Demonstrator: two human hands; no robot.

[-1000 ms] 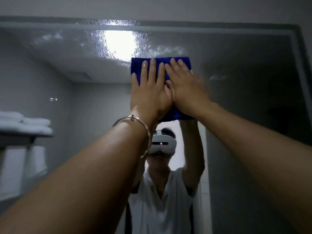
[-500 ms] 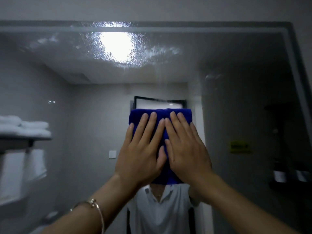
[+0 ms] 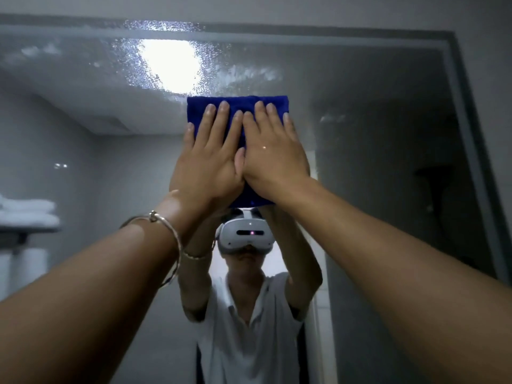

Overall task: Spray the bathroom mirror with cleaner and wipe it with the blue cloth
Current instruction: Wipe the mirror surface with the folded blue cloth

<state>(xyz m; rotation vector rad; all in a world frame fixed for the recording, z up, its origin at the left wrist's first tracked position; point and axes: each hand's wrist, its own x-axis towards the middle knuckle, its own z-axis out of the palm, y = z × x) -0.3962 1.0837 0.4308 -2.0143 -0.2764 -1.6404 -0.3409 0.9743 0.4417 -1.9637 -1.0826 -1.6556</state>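
Observation:
The bathroom mirror (image 3: pixel 374 112) fills the view, with wet spray droplets (image 3: pixel 155 54) spread across its top band. A folded blue cloth (image 3: pixel 241 102) lies flat against the glass just below the droplets. My left hand (image 3: pixel 207 162) and my right hand (image 3: pixel 273 156) press on the cloth side by side, fingers straight and pointing up. A metal bangle circles my left wrist. No spray bottle is in view.
The mirror's grey frame (image 3: pixel 468 128) runs along the top and right. Reflected in the glass are a person in a white shirt wearing a headset (image 3: pixel 246 235) and a shelf with folded white towels (image 3: pixel 27 212) at the left.
Both hands slid the cloth down the mirror to mid height half a second ago, then pushed it back up to just under the wet band.

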